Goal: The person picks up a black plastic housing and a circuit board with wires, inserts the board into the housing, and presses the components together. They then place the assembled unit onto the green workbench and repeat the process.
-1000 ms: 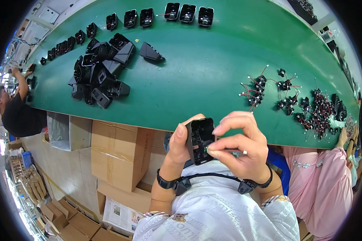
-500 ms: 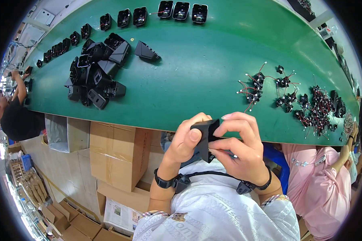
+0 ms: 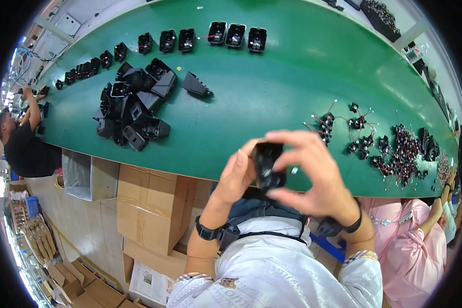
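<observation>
While pinching black housing [image 3: 266,163] in left hand [image 3: 234,180], probably for steadiness, holds right hand [image 3: 321,179] alongside with spread fingers.

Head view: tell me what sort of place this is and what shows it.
Probably an electronics assembly workshop: along the long green workbench stand open black housings in a row, and toward its right end lies a heap of small black parts with red wires.
</observation>
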